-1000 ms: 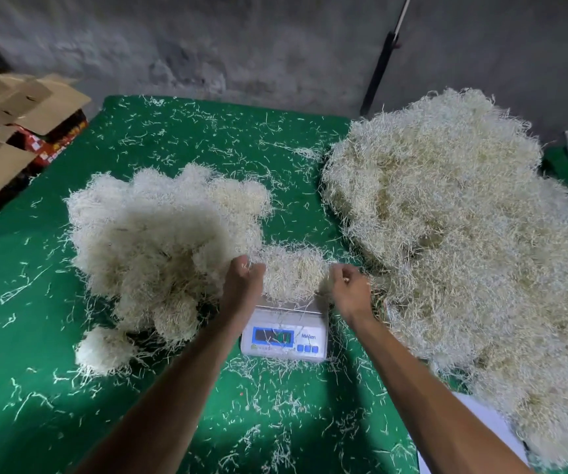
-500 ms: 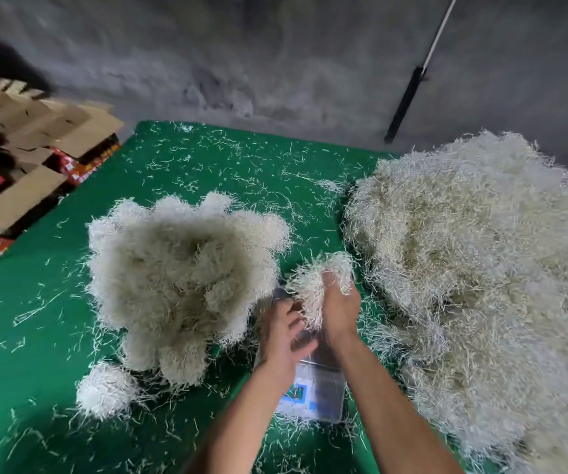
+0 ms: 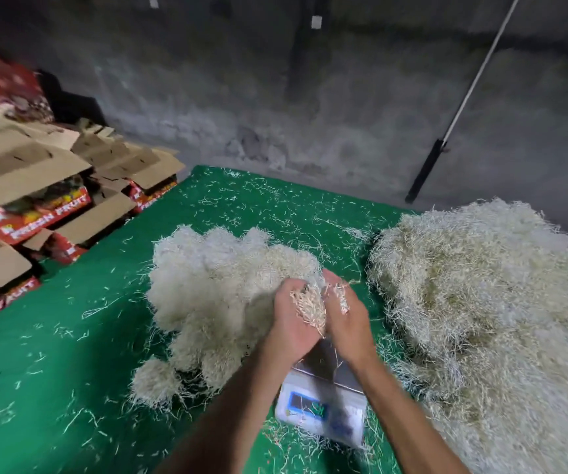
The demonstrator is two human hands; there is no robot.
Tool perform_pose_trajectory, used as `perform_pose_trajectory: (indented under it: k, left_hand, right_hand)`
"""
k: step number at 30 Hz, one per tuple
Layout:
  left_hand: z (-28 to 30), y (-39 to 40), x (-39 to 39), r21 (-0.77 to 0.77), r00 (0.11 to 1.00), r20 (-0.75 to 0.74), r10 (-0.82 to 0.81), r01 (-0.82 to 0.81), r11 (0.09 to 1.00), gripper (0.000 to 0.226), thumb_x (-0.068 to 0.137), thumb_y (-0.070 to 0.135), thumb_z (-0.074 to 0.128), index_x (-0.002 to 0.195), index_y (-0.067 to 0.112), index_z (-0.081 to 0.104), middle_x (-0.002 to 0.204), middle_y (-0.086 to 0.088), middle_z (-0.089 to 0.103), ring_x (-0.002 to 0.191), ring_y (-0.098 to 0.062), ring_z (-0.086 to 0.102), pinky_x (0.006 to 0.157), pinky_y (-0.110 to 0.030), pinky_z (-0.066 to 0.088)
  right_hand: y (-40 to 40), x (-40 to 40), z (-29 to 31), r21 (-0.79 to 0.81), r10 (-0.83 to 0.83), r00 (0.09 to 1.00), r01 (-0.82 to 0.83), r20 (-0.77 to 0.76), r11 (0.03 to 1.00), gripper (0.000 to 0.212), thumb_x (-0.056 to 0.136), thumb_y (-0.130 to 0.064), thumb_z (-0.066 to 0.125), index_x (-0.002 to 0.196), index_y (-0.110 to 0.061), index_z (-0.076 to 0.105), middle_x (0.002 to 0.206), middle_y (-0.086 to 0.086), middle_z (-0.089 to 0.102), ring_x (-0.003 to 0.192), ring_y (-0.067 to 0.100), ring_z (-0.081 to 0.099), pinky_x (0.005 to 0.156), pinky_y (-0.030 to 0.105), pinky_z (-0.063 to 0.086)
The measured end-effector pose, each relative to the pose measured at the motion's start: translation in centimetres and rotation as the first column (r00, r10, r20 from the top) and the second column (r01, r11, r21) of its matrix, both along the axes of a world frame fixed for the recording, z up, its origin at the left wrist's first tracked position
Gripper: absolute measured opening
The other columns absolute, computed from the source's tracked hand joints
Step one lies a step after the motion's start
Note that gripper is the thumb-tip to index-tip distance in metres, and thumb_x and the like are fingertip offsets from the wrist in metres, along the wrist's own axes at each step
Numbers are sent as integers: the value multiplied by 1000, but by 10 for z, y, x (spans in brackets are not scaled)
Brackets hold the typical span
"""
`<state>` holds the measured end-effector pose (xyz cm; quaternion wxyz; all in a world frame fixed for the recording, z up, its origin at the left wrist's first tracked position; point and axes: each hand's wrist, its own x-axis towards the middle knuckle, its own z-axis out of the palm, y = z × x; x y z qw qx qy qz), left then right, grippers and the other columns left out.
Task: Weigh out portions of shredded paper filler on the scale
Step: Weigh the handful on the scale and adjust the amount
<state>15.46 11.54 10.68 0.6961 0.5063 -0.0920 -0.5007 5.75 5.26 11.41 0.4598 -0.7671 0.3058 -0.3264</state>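
Observation:
A small white digital scale [image 3: 323, 408] sits on the green table [image 3: 70, 354], its steel platter bare. Just above and beyond it, my left hand [image 3: 289, 330] and my right hand [image 3: 349, 323] are pressed together and hold a wad of shredded paper filler [image 3: 309, 309] between them. The wad is off the scale, at the near right edge of the heap of rounded portions [image 3: 217, 289]. A large loose pile of filler [image 3: 487, 319] lies on the right.
One small portion ball [image 3: 154, 381] lies apart at the heap's near left. Loose shreds litter the table. Stacked cardboard fruit boxes [image 3: 43, 200] stand off the table's left edge. A pole [image 3: 460, 111] leans on the concrete wall behind.
The portion that lay on the scale was gathered up by both hands and lifted off, then carried forward toward the heap of portions. The view has tilted upward.

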Motion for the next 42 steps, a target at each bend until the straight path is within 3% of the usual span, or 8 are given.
perform_pose_trajectory:
  k: [5,7,11,15,21,31,37,42]
  left_hand:
    - [-10,38,6,217,950,287,-123,61,974,40,108,34,44,140,12,52,135,-6,65,128,-9,58,95,0,29]
    - [1,40,2,185,920,359,-158,95,978,58,102,34,55,152,9,38,154,-15,46,144,-25,41,121,-25,21]
    - [18,43,30,-56,997,-19,81,-82,995,43,103,46,38,125,24,67,137,-18,58,128,-31,58,110,-42,40]
    - [2,62,24,-158,998,-45,32,-39,987,45,112,34,30,154,18,36,134,-2,63,123,-4,62,88,-5,48]
    - [18,56,46,-89,954,-296,-44,18,996,66,87,59,60,117,1,71,116,-16,72,107,-29,71,109,-46,45]
    - [-32,80,72,-193,805,-593,-3,-138,971,72,91,61,50,138,7,58,128,-17,64,125,-31,57,113,-45,40]
    - [-67,76,104,99,790,-500,354,-354,930,78,101,67,27,148,6,40,133,-23,62,121,-37,59,105,-52,45]
    - [-73,62,100,78,824,-477,306,-307,949,74,100,70,25,148,16,42,129,-19,63,113,-34,64,109,-57,43]
  right_hand:
    - [48,29,12,-373,202,978,-208,-54,904,50,102,-42,45,150,-30,49,153,-19,46,143,-2,38,122,30,28]
    - [37,35,26,-261,133,991,-136,-30,956,44,103,-47,54,144,-32,57,147,-21,50,138,-2,44,120,35,33]
    - [41,28,21,-457,158,987,-156,-33,876,42,103,-19,61,144,-14,57,153,-2,50,144,12,44,120,47,34]
    - [66,39,9,-613,317,946,-287,-62,737,45,106,-35,51,149,-21,53,156,-9,47,145,10,41,122,36,31]
    - [40,51,2,-579,186,983,-154,-4,801,29,100,-17,61,126,-7,70,133,3,66,121,17,63,102,43,52]
    - [49,150,-23,-351,166,899,-321,-405,880,54,89,-57,33,57,-19,55,43,0,47,37,13,38,47,25,37]
    - [30,210,-26,-311,285,832,-462,-476,831,71,103,-64,7,130,-25,59,131,5,60,122,15,54,111,42,38]
    - [-3,177,-57,-90,308,811,-401,-497,912,80,99,-74,1,152,-31,42,159,3,41,146,18,38,122,49,28]
